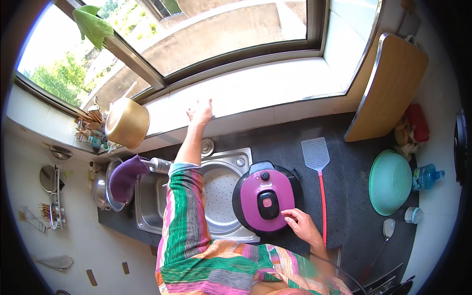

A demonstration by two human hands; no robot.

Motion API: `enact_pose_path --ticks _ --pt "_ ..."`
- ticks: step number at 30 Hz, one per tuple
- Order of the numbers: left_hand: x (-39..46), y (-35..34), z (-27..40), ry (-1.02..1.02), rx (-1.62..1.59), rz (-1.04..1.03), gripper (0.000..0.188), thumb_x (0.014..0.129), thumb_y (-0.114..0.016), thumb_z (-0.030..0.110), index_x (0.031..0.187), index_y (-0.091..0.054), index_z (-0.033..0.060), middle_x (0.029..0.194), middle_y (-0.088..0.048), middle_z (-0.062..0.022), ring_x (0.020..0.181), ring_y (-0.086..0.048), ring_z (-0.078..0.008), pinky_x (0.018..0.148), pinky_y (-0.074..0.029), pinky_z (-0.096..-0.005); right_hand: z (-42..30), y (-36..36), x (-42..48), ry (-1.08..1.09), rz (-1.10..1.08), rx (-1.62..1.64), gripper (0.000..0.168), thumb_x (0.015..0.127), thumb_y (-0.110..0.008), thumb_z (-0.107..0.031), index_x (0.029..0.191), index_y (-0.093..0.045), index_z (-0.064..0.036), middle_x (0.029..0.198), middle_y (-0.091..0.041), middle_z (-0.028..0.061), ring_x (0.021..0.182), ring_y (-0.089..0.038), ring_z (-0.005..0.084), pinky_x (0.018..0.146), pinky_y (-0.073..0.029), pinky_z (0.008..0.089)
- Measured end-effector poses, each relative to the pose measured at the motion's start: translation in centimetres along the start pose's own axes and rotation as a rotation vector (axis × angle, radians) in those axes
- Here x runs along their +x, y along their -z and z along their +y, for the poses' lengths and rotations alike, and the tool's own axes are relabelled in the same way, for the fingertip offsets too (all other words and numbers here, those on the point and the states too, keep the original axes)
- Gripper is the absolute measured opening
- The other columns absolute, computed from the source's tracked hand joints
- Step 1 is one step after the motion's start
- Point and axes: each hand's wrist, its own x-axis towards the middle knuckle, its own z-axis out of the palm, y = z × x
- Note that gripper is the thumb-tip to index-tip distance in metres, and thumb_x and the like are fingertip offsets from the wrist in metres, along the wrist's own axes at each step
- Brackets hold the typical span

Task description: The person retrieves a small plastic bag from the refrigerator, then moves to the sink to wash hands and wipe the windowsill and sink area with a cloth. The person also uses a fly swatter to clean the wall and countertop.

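My left hand (200, 111) reaches over the white tiled window ledge (258, 90), its fingers spread near the ledge's front edge; whether something lies under the palm is hard to see. My right hand (300, 224) is at the right side of the purple lid of a round electric pressure cooker (267, 201), fingers loosely bent by the lid's black handle, with nothing visible in it. The cooker stands on the dark countertop, partly over the right rim of the steel sink (221, 199). A round metal sink strainer (207, 146) lies behind the sink.
A golden pot (127, 122) sits on the ledge at left, above a faucet (160, 165) with a purple cloth (127, 179). To the right are a fly swatter (316, 155), a cutting board (391, 84), a green colander (391, 182) and a spatula (388, 228).
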Motion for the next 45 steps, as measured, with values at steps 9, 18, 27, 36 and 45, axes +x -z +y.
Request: enact_pose_path --ticks 9,18,27,36,45 --pt "2.7 -1.0 21.6 -0.276 -0.466 -0.141 0.055 0.097 -0.027 0.039 0.135 -0.035 0.0013 0.144 -0.027 -0.0191 0.135 -0.022 -0.0333 0.112 -0.012 -0.0419 -2.4 0.3 0.9 0.003 0.005 -0.076 0.021 0.085 -0.059 -0.008 0.104 -0.06 -0.002 0.094 -0.061 0.0125 0.081 -0.063 0.023 0.071 -0.049 0.0295" --pt "5.3 1.4 14.5 -0.098 -0.271 -0.252 0.058 0.096 -0.028 0.039 0.141 -0.023 0.0038 0.149 -0.02 -0.0122 0.137 -0.018 -0.0279 0.112 -0.012 -0.0411 -1.6 2.1 1.1 -0.012 0.076 -0.06 0.02 0.085 -0.058 -0.006 0.105 -0.061 -0.002 0.095 -0.061 0.0102 0.081 -0.061 0.0183 0.07 -0.049 0.0277" --pt "5.9 0.4 12.3 0.128 -0.349 -0.147 0.057 0.096 -0.027 0.041 0.136 -0.035 0.0011 0.144 -0.029 -0.0143 0.131 -0.027 -0.0342 0.108 -0.018 -0.0446 -1.1 1.5 1.4 0.0 0.023 -0.057 0.021 0.085 -0.058 -0.007 0.105 -0.06 -0.002 0.094 -0.061 0.0108 0.079 -0.062 0.0199 0.069 -0.049 0.0293" --pt "3.2 -0.6 29.7 -0.402 -0.777 -0.273 0.042 0.096 -0.03 0.027 0.129 -0.043 0.0045 0.139 -0.034 -0.018 0.129 -0.032 -0.0305 0.107 -0.025 -0.0394 -1.7 1.2 1.9 0.01 0.058 -0.122 0.022 0.084 -0.059 -0.008 0.105 -0.06 -0.002 0.094 -0.061 0.0124 0.08 -0.062 0.0227 0.071 -0.05 0.0301" --pt "9.4 -2.7 8.7 -0.011 -0.501 0.157 0.021 0.08 -0.054 0.02 0.091 -0.059 0.0021 0.098 -0.059 -0.018 0.094 -0.056 -0.0325 0.081 -0.044 -0.0382 -0.4 1.0 1.9 -0.036 0.006 -0.096 0.021 0.086 -0.058 -0.01 0.106 -0.06 -0.002 0.096 -0.061 0.0132 0.081 -0.063 0.0245 0.072 -0.049 0.0314"
